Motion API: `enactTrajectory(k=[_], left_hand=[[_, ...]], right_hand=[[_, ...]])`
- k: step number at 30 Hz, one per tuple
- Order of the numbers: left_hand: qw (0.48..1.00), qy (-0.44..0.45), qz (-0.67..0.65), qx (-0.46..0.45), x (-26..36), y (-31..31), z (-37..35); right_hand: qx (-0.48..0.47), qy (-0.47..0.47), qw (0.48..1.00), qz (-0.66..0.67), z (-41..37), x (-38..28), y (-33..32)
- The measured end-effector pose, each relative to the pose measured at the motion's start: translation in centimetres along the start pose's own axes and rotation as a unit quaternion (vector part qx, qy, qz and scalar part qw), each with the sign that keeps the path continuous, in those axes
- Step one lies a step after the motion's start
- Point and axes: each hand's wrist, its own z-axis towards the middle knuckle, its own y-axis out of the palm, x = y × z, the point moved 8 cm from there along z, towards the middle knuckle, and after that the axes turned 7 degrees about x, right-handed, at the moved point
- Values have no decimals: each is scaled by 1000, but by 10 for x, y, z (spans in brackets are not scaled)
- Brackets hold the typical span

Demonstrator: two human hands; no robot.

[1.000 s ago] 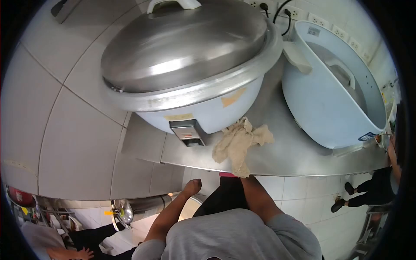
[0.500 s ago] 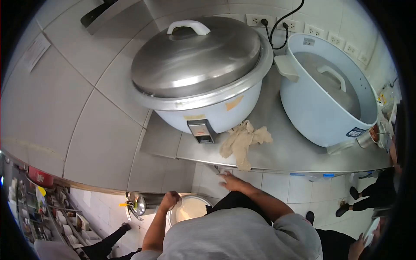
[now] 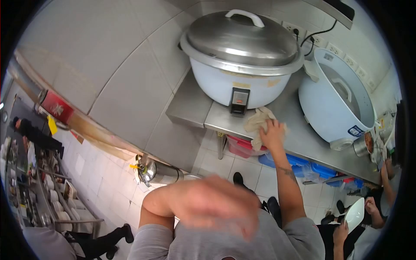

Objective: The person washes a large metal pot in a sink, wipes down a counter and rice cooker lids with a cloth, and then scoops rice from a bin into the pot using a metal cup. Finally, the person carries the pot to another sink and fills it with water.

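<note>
My right hand [image 3: 273, 135] is on a crumpled beige cloth [image 3: 258, 120] at the front edge of the steel counter, its fingers gripping the fabric. Just behind the cloth stands a big rice cooker [image 3: 216, 80] with a domed metal lid [image 3: 249, 41] on it. My left hand [image 3: 219, 201] is raised close in front of my chest, smeared by motion, so its fingers cannot be made out.
A second large pale-blue cooker [image 3: 320, 104], with a lid inside, stands to the right on the counter [image 3: 229, 123]. Blue bins [image 3: 299, 164] and a red bin [image 3: 242, 147] sit beneath. A fire extinguisher [image 3: 162, 173] is below left. At right, a person holds a white dish [image 3: 355, 214].
My right hand has moved up from below the counter edge onto the cloth. My left hand has swung from the lower left to before my chest. The view has turned.
</note>
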Motion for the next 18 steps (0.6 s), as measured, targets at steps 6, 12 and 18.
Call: enactTrajectory(k=[6, 12, 18], left_hand=[[982, 142, 33, -123, 40, 20, 6], [952, -205, 60, 221, -59, -99, -59], [652, -468, 455, 386, -212, -177, -311]], right_hand=[[105, 17, 990, -92, -6, 43, 12], [78, 24, 990, -119, 123, 119, 52], [45, -15, 987, -151, 272, 206, 116]])
